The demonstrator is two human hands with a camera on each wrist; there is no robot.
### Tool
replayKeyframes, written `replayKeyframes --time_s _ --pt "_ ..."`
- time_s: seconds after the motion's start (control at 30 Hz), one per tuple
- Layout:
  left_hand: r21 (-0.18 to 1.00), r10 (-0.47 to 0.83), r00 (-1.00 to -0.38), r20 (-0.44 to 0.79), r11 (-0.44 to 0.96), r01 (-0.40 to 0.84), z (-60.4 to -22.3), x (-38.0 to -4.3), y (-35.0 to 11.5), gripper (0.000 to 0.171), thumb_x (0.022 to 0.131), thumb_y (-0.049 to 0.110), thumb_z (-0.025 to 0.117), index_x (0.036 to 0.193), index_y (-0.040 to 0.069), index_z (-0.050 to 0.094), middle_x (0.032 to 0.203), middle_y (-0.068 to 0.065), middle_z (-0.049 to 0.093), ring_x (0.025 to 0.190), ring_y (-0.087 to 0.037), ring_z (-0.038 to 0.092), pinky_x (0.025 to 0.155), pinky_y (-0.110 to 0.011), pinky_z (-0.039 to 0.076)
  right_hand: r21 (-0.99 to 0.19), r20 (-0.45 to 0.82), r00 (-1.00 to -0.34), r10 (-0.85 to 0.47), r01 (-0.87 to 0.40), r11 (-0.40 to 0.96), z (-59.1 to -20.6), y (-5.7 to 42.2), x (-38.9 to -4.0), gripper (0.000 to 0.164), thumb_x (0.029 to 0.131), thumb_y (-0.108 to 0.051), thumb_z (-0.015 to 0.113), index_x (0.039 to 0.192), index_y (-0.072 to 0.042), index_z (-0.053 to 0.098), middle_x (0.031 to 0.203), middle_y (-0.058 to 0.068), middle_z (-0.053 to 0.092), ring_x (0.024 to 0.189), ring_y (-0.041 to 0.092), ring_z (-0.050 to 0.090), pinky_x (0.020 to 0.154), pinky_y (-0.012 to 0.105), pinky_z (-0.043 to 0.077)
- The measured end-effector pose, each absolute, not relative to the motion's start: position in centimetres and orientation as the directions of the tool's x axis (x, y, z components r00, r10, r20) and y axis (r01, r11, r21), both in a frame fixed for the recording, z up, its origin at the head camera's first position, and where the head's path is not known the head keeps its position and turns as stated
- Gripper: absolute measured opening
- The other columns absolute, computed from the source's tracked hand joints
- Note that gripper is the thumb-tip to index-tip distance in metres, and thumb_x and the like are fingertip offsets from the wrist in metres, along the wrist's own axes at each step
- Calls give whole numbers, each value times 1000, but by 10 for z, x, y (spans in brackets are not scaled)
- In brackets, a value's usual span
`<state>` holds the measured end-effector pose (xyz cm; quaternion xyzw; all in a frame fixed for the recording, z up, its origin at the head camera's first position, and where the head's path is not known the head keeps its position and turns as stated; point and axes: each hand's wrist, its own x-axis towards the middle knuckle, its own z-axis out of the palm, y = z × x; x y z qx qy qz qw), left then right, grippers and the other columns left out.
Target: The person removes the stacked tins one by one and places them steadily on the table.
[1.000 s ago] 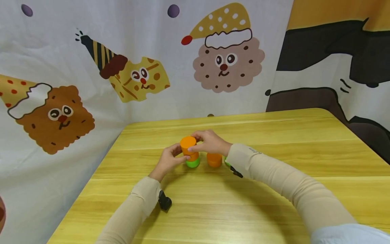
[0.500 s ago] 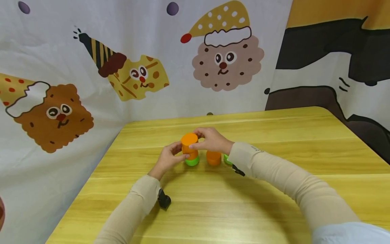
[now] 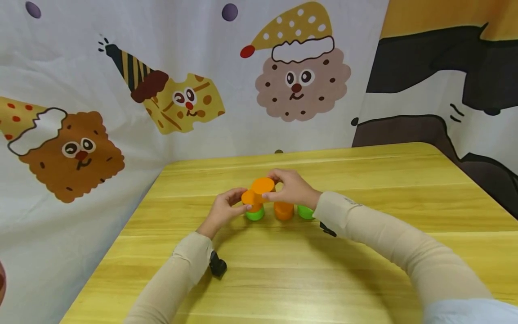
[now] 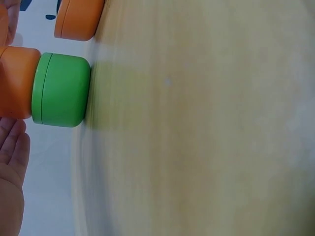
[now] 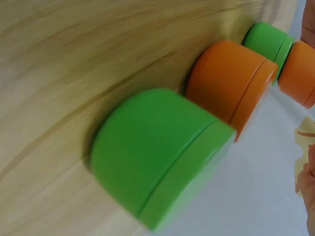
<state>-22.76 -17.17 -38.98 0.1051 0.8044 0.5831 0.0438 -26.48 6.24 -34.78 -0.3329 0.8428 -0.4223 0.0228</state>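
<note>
At the stack on the left, a lidded green jar [image 3: 255, 215] stands on the table with a lidded orange jar [image 3: 249, 198] on top. My left hand [image 3: 222, 210] holds that orange jar between thumb and fingers. Just above and right of it, my right hand [image 3: 294, 187] grips a second orange jar [image 3: 263, 185] by its sides. From the left wrist, the stacked green jar [image 4: 61, 89] and orange jar [image 4: 18, 82] appear sideways, with left fingertips [image 4: 18, 147] against the orange one. The right fingers' far side is partly hidden.
Another orange jar [image 3: 284, 211] stands right of the stack, under the right hand. Farther right is a second green jar [image 3: 305, 212], close to the right sleeve; the right wrist view shows this green jar [image 5: 157, 152] large. A cartoon-printed cloth [image 3: 243, 135] hangs behind the wooden table [image 3: 259, 270].
My right hand has moved right, carrying the upper orange jar off the top of the stack and uncovering the lower orange one. My left hand has stayed in place.
</note>
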Motion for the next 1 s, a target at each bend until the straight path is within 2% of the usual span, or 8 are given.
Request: replayKeyframes --time_s 0.27,0.7,1.0 --pt "942 218 -974 59 310 126 -370 -216 -165 52 82 3 69 128 -6 49 129 -24 52 123 -35 47 105 -49 36 -721 264 -792 -550 -541 433 -354 82 -268 35 76 -29 74 104 -13 60 95 -2 63 90 15 57 93 46 47" --pt "941 214 -975 52 316 119 -369 -213 -164 51 82 4 69 128 -5 50 129 -24 52 122 -36 47 105 -49 35 -693 288 -806 -517 -548 467 -361 117 -269 37 75 -25 75 104 -10 59 96 2 63 90 18 57 96 49 45" --pt "937 212 -976 42 332 112 -371 -214 -164 52 83 4 68 129 -5 49 131 -23 51 123 -35 47 105 -48 36 -695 260 -836 -482 -509 508 -365 136 -267 39 74 -24 76 106 -9 59 97 2 63 92 18 58 99 46 44"
